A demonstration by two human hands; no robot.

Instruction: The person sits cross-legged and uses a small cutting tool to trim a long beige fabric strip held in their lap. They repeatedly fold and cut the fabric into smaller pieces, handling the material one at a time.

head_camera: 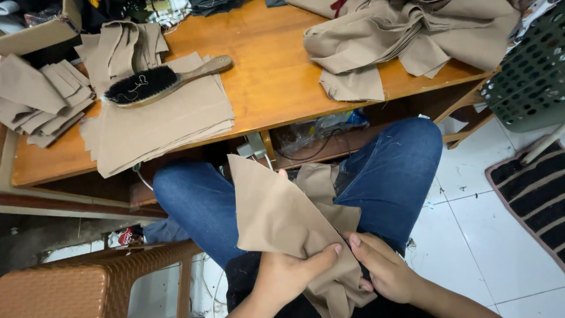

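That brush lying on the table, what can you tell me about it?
The brush has a pale wooden back and handle with dense black bristles, in which a few light threads are caught. It lies on its side on a stack of flat tan fabric pieces at the left of the wooden table, handle pointing right. Neither hand touches it.

A crumpled clear plastic bag (321, 131) with blue showing lay under the table; a small red-and-white wrapper (123, 237) lay near left.
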